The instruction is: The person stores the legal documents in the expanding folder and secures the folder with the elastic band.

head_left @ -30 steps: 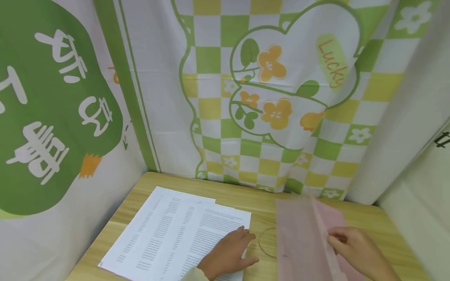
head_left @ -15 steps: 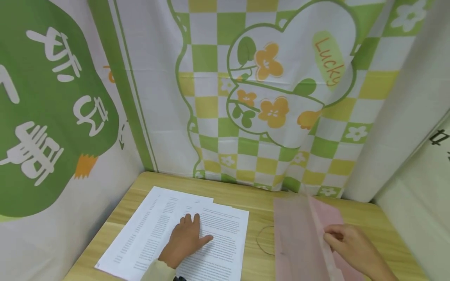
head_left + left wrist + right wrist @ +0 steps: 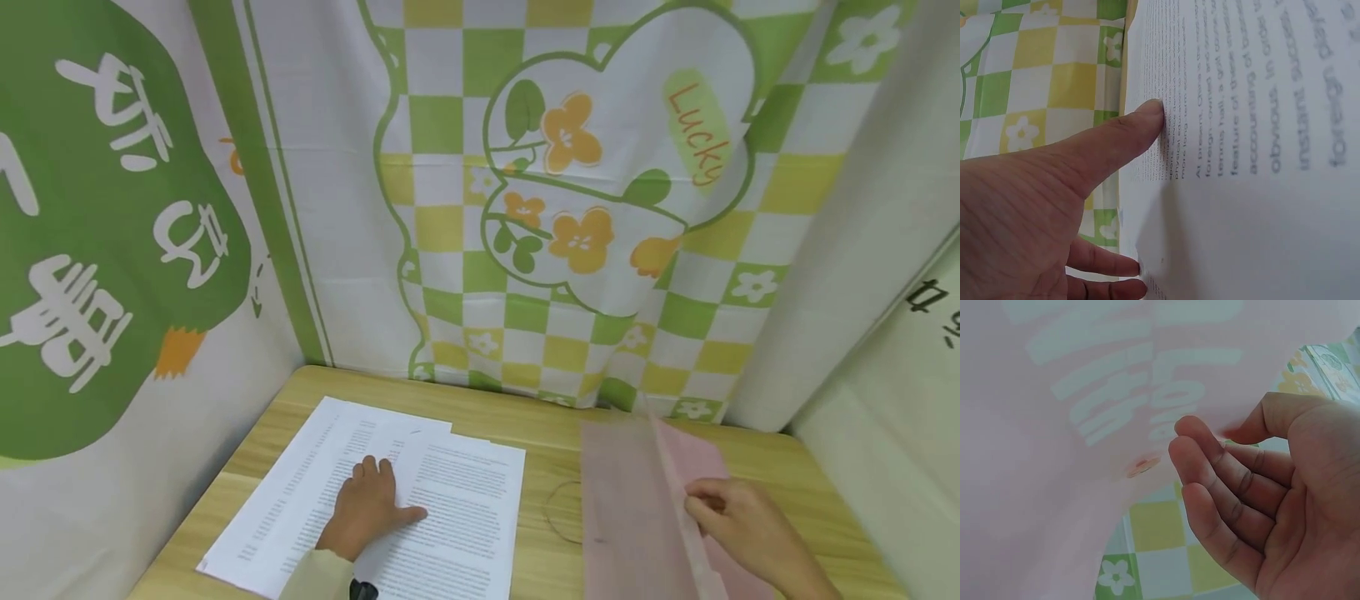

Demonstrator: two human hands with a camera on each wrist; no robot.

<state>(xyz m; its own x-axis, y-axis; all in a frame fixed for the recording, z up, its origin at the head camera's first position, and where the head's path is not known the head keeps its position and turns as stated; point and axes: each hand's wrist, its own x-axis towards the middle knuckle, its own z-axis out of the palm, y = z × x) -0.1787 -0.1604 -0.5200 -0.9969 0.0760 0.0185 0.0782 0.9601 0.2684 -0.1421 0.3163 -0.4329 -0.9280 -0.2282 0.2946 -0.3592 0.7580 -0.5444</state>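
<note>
My left hand (image 3: 365, 510) rests on printed paper sheets (image 3: 465, 500), thumb and fingers spread. The sheets overlap on the left half of the table, and the left wrist view shows the thumb (image 3: 1119, 134) over their English text. On the right, my right hand (image 3: 738, 521) pinches the edge of a pink translucent document folder (image 3: 626, 508), holding its upper layer raised from the layer beneath. Pale lettering and a small round button (image 3: 1143, 467) show on the pink plastic in the right wrist view. The folder's near end runs out of the head view.
A thin string (image 3: 549, 512) curves out from the folder's left side onto the wooden table (image 3: 300, 417). Behind the table hangs a green-and-yellow checked curtain (image 3: 442, 233). Pale cloth walls (image 3: 892, 417) close in both sides.
My left hand has moved left, from the right edge of the sheets onto their middle. My right hand keeps its pinch on the folder, which stays in place.
</note>
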